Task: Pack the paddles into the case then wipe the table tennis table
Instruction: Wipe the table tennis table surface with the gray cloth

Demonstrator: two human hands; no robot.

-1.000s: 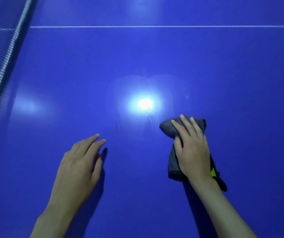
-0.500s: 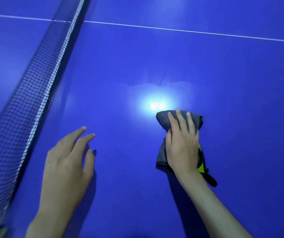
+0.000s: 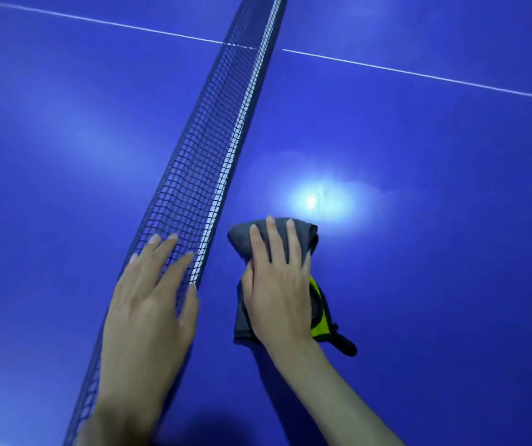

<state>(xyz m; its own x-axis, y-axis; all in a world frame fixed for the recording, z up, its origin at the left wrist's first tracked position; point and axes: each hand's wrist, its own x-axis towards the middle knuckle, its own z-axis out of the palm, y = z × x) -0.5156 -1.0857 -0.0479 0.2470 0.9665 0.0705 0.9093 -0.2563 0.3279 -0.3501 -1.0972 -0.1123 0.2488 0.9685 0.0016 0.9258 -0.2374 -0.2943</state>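
Table [image 3: 419,284] under grey cloth [image 3: 303,236] (no readable label), right hand [image 3: 277,294] pressing flat; left hand [image 3: 148,310] relaxed over net [image 3: 213,149]

The net [image 3: 213,162] has swung from the far left edge of the view to the middle, running just left of the cloth [image 3: 277,233]; the left hand [image 3: 152,304], which was flat over bare table, now lies against the net, and the right hand [image 3: 280,291] has brought the cloth close beside it
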